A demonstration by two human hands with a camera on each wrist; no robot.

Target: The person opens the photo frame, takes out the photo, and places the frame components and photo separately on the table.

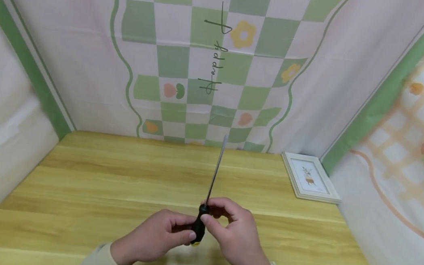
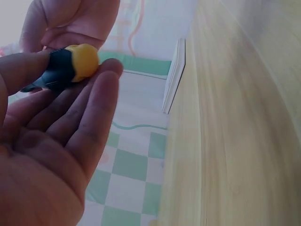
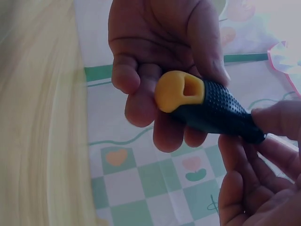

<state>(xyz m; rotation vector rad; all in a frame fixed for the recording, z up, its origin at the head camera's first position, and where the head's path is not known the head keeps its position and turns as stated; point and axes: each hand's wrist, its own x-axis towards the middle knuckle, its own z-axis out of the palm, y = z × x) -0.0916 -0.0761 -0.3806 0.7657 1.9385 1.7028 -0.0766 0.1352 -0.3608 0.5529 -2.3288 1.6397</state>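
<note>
A screwdriver (image 1: 199, 228) with a black handle, a yellow butt end and a long metal shaft is held up above the table, its tip pointing up and away. My left hand (image 1: 158, 232) pinches the lower handle between thumb and fingers. Near the collar, my right hand (image 1: 236, 235) grips the handle with thumb and fingers. In the right wrist view the handle (image 3: 221, 108) shows a dotted texture and a hole through its yellow end (image 3: 176, 92). The left wrist view shows the yellow end (image 2: 85, 62) above the left fingers; the shaft is hidden there.
The wooden table (image 1: 122, 175) reaches back to a wall cloth (image 1: 172, 61) with green and white checks. A white picture frame (image 1: 311, 177) lies at the table's back right. Patterned cloths also hang at both sides.
</note>
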